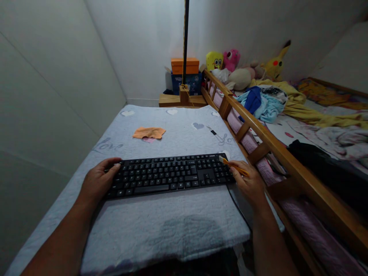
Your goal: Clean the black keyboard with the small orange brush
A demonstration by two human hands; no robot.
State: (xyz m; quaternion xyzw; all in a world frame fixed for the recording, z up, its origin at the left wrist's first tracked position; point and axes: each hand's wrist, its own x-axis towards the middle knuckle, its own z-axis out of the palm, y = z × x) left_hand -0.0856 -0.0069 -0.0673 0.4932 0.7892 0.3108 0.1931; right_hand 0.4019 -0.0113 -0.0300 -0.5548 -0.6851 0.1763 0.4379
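A black keyboard [161,173] lies across the pale quilted cover in front of me. My left hand [100,177] is closed on its left end, thumb on top near the upper corner. In my right hand [245,180] is a small brush [240,170] with a yellow handle, pinched between thumb and fingers. Its pale bristles point left, over the upper right keys; whether they touch the keys I cannot tell. Beyond the keyboard, an orange cloth [149,133] lies crumpled at left. Toward the right rests a thin tool with a black clip and wire loop [213,132].
A wooden rail [255,132] runs along the right side, with a bed beyond holding clothes [266,103] and plush toys [214,61]. An orange box [184,66] sits on a blue one behind a dark upright pole [185,42]. A cable [238,209] trails from the keyboard.
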